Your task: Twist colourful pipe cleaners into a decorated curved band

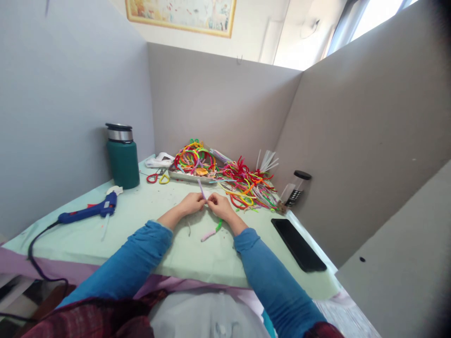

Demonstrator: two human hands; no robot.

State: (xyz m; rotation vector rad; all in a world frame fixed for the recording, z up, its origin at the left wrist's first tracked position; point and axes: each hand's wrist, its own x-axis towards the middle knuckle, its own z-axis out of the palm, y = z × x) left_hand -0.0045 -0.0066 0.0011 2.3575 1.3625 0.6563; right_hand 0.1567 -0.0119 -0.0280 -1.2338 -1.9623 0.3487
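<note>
My left hand (pixel 193 203) and my right hand (pixel 218 205) meet over the middle of the table, fingers pinched close together. Between them they hold a purple pipe cleaner (pixel 201 188), whose free end sticks up and away from me. Its lower end is hidden by the fingertips. On the cloth just below my right hand lies a pink and green pipe cleaner piece (pixel 210 234), its green end curling upward near my wrist. A short thin grey strand (pixel 189 228) rests below my left hand.
A metal tray (pixel 190 177) of bent pipe cleaners stands at the back, beside a loose heap of pipe cleaners (pixel 246 180). Left are a green bottle (pixel 123 157) and a blue glue gun (pixel 89 209) with its cord. A black phone (pixel 299 244) lies right. Grey partitions (pixel 221 94) enclose the table.
</note>
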